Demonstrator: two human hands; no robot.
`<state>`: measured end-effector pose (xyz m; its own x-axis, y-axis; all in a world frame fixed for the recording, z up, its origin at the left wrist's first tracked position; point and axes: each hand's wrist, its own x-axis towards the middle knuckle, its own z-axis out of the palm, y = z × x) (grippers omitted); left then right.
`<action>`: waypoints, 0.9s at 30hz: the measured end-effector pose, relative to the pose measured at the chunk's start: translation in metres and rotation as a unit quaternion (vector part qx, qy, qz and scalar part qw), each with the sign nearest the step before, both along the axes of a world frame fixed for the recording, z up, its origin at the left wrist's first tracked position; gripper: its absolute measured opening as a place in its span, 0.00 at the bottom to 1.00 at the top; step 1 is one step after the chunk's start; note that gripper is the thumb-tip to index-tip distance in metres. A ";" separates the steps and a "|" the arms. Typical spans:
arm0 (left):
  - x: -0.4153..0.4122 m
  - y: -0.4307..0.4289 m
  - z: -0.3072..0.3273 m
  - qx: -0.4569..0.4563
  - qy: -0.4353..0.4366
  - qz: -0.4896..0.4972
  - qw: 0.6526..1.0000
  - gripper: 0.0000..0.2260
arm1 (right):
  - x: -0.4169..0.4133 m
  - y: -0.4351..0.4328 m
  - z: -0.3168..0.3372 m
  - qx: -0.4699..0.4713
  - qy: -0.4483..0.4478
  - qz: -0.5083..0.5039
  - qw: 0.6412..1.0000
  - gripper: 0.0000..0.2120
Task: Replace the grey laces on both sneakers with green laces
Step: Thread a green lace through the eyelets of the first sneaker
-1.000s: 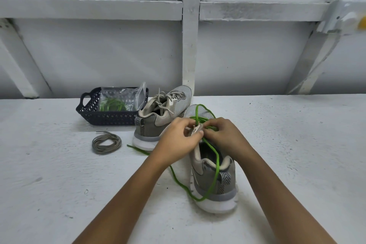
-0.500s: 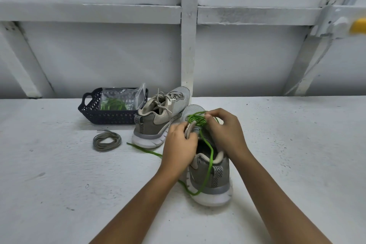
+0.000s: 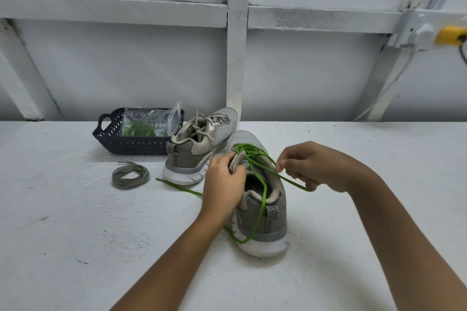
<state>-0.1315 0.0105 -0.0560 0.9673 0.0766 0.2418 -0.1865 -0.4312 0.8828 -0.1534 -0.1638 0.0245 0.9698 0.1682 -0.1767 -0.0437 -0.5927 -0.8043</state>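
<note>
In the head view, the left hand (image 3: 222,184) is gripping the near sneaker (image 3: 267,219) by its tongue (image 3: 237,159) on the counter (image 3: 75,222). The right hand (image 3: 316,166) is pinching the green lace (image 3: 262,199), which is running sideways from the eyelets to the right fingers (image 3: 280,165).

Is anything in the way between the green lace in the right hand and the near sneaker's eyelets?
Nothing visible. The right hand pinches the green lace, which runs clear to the near sneaker and its lacing. The left hand holds the tongue beside that line, not across it.
</note>
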 end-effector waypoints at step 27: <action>-0.001 -0.001 -0.003 -0.010 -0.001 0.003 1.000 0.16 | 0.000 0.010 0.013 0.090 -0.103 0.054 0.989 0.15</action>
